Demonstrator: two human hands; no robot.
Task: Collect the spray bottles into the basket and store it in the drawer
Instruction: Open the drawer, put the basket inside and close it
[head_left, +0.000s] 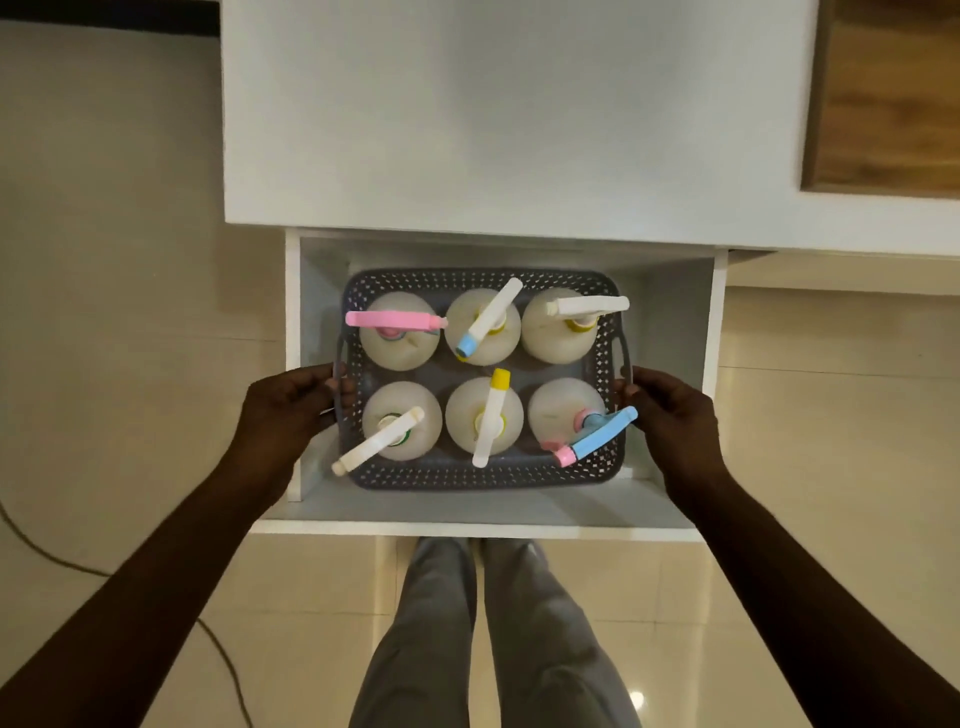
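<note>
Left hand (296, 400) and right hand (670, 410) are each gripping a handle of the basket (467, 480), which is sitting down inside the open drawer (675, 312). All six bottles (400, 343) are standing in it. Letting go and closing looks like all that's left. The nozzles might be catching the cabinet (519, 104) though.

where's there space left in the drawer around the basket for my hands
Widest bare strip: between the basket and the right wall of the drawer, where the right hand grips. Another strip runs along the basket's near rim. The gap by the left hand is tight. Six spray bottles fill the basket.
</note>
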